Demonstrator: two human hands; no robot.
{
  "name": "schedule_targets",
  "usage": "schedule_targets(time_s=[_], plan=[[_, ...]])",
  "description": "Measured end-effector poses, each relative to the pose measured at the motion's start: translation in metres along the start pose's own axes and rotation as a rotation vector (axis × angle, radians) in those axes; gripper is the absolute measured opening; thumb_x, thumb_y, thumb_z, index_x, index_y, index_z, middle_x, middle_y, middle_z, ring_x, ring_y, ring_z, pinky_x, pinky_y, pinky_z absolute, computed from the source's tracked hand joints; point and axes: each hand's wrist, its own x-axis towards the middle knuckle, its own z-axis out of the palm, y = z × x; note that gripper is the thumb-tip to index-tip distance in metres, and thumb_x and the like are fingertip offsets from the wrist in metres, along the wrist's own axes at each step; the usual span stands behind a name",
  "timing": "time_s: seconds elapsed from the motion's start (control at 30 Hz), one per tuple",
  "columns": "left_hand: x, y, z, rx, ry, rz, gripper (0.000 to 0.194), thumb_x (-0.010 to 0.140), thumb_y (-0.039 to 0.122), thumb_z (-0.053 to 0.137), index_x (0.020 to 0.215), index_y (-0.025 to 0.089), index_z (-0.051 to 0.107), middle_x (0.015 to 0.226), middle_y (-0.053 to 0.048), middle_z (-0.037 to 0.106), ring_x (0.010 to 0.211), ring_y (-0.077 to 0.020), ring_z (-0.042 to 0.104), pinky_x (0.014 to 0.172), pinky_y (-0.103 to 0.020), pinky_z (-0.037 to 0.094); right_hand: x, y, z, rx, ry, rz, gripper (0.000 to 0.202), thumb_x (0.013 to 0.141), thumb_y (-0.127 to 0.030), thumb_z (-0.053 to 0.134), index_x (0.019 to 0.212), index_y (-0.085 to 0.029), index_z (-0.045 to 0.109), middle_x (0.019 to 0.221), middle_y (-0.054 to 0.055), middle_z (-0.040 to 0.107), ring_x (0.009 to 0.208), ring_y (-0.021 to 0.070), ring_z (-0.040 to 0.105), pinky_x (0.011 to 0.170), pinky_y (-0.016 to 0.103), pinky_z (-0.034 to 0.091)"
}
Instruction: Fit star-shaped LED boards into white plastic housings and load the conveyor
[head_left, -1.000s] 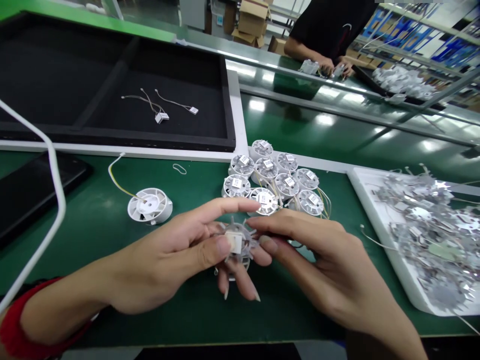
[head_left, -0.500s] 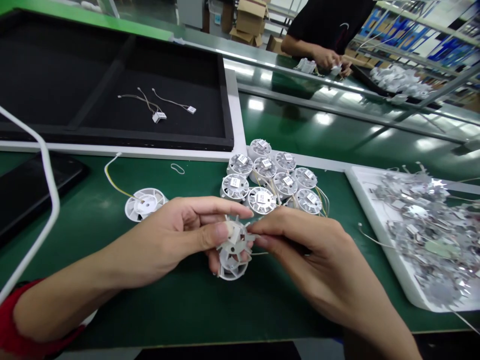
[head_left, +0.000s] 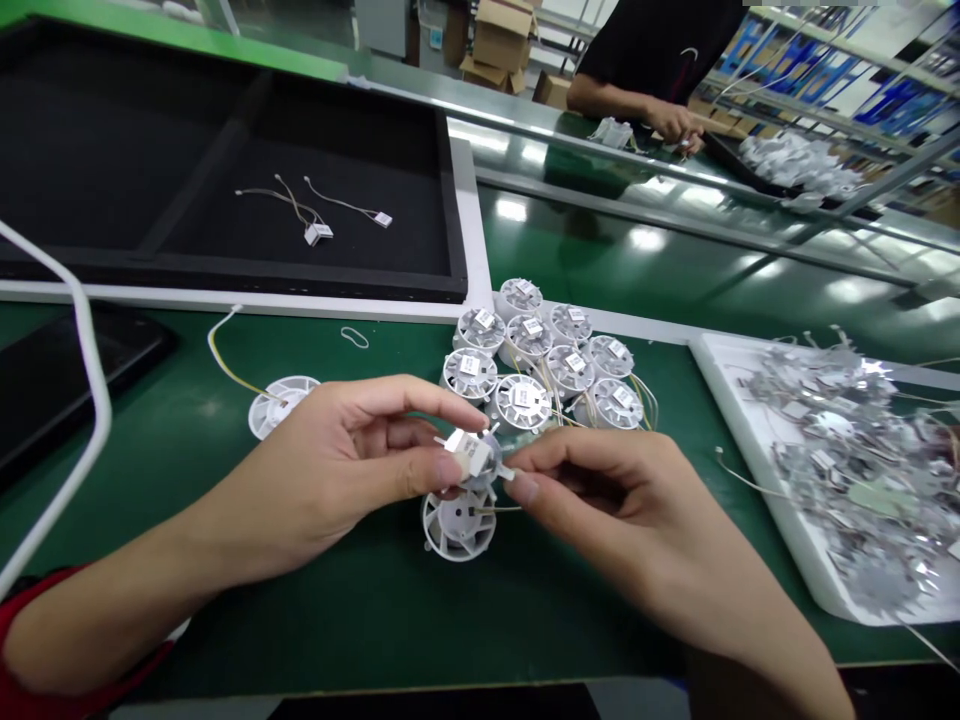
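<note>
My left hand [head_left: 375, 450] is closed, thumb and fingers pinching a small silvery star-shaped piece [head_left: 491, 455] with a white block on its face. My right hand [head_left: 592, 490] pinches a pale tab [head_left: 508, 473] at the right edge of that piece; whether the tab is part of it, I cannot tell. Just below both hands, a round white fan [head_left: 459, 528] lies on the green table, its wire running right under my right hand. Partly hidden behind my left wrist is another white fan [head_left: 276, 408] with a yellow-white wire.
Several white fans bearing labelled silvery pieces [head_left: 523, 402] are grouped beyond my hands. On the right, a white tray [head_left: 757, 480] holds a heap of silvery pieces. A black tray [head_left: 360, 265] with a few wired parts sits at upper left. Across the bench a person [head_left: 660, 70] works.
The silvery piece has tilted in my left hand and lifted off the fan, which now shows more fully below. My right fingers have stayed at its right edge.
</note>
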Motion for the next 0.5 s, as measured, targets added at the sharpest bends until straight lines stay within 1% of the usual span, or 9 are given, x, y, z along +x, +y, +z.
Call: schedule_targets(time_s=[0.07, 0.1, 0.17, 0.23, 0.33, 0.43, 0.5], plan=[[-0.0012, 0.0025, 0.0016, 0.011, 0.018, 0.021, 0.030, 0.084, 0.020, 0.094, 0.105, 0.040, 0.086, 0.104, 0.003, 0.082, 0.088, -0.0137, 0.080, 0.077, -0.012, 0.065, 0.0006, 0.0002, 0.0012, 0.042, -0.008, 0.015, 0.020, 0.098, -0.034, 0.073, 0.082, -0.024, 0.079, 0.071, -0.001, 0.067, 0.063, 0.0123, 0.052, 0.053, 0.022, 0.039], [-0.0016, 0.0035, 0.0026, 0.022, 0.030, 0.032, 0.033, 0.081, 0.016, 0.094, 0.103, 0.039, 0.087, 0.114, 0.004, 0.081, 0.091, -0.0145, 0.080, 0.076, -0.012, 0.066, 0.0009, 0.0002, 0.0017, 0.060, -0.009, 0.024, 0.019, 0.097, -0.034, 0.075, 0.081, -0.024, 0.078, 0.069, -0.002, 0.065, 0.063, 0.0121, 0.052, 0.052, 0.021, 0.038], [-0.0019, 0.0048, 0.0045, 0.052, 0.046, 0.049, 0.030, 0.078, 0.014, 0.094, 0.096, 0.037, 0.088, 0.126, 0.004, 0.078, 0.094, -0.0150, 0.080, 0.072, -0.009, 0.064, 0.0017, 0.0004, 0.0023, 0.086, -0.010, 0.036, 0.021, 0.096, -0.036, 0.077, 0.080, -0.023, 0.077, 0.067, -0.002, 0.060, 0.062, 0.0117, 0.049, 0.052, 0.021, 0.036], [-0.0017, 0.0052, 0.0058, 0.080, 0.057, 0.058, 0.025, 0.080, 0.015, 0.094, 0.094, 0.035, 0.088, 0.125, 0.003, 0.078, 0.092, -0.0143, 0.080, 0.070, -0.006, 0.062, 0.0024, 0.0005, 0.0022, 0.091, -0.008, 0.042, 0.024, 0.096, -0.039, 0.079, 0.079, -0.022, 0.076, 0.066, -0.003, 0.057, 0.061, 0.0114, 0.047, 0.051, 0.022, 0.035], [-0.0017, 0.0040, 0.0062, 0.143, 0.069, 0.127, 0.025, 0.081, 0.019, 0.094, 0.097, 0.036, 0.088, 0.121, 0.002, 0.079, 0.090, -0.0145, 0.080, 0.072, -0.008, 0.064, 0.0028, 0.0008, 0.0007, 0.076, -0.014, 0.038, 0.026, 0.096, -0.041, 0.080, 0.079, -0.021, 0.076, 0.066, -0.003, 0.056, 0.060, 0.0114, 0.046, 0.051, 0.022, 0.035], [-0.0029, 0.0023, 0.0056, 0.256, 0.082, 0.198, 0.022, 0.083, 0.023, 0.093, 0.099, 0.038, 0.088, 0.121, 0.002, 0.079, 0.078, -0.0108, 0.078, 0.070, -0.008, 0.063, 0.0022, 0.0018, -0.0021, 0.057, -0.018, 0.035, 0.024, 0.096, -0.038, 0.080, 0.080, -0.022, 0.077, 0.066, -0.002, 0.057, 0.061, 0.0116, 0.046, 0.051, 0.021, 0.036], [-0.0044, 0.0014, 0.0049, 0.306, 0.091, 0.227, 0.022, 0.084, 0.025, 0.093, 0.100, 0.039, 0.088, 0.121, 0.002, 0.079, 0.071, -0.0087, 0.076, 0.068, -0.008, 0.062, 0.0015, 0.0026, -0.0040, 0.063, -0.024, 0.034, 0.022, 0.098, -0.038, 0.078, 0.082, -0.023, 0.080, 0.068, -0.001, 0.061, 0.062, 0.0123, 0.048, 0.051, 0.022, 0.037]])
